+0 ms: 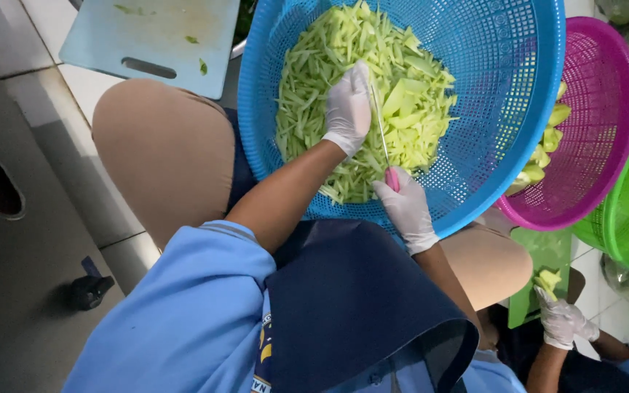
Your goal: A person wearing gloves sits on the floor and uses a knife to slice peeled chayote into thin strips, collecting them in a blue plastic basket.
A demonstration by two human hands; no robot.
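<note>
While left hand (349, 109) presses green strips (402, 102), right hand (407, 211) grips pink-handled knife (383, 135), blue basket (504, 87)

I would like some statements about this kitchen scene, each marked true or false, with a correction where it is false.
1. The blue basket holds thin green fruit strips. True.
2. The right hand holds a spoon. False: it holds a knife with a pink handle.
3. The left hand rests on the strips inside the blue basket. True.
4. Both hands are bare. False: both wear white gloves.
5. The pink basket holds nothing. False: it holds pale green fruit pieces.
6. Another person's gloved hand is at the lower right, near a green cutting board. True.
</note>
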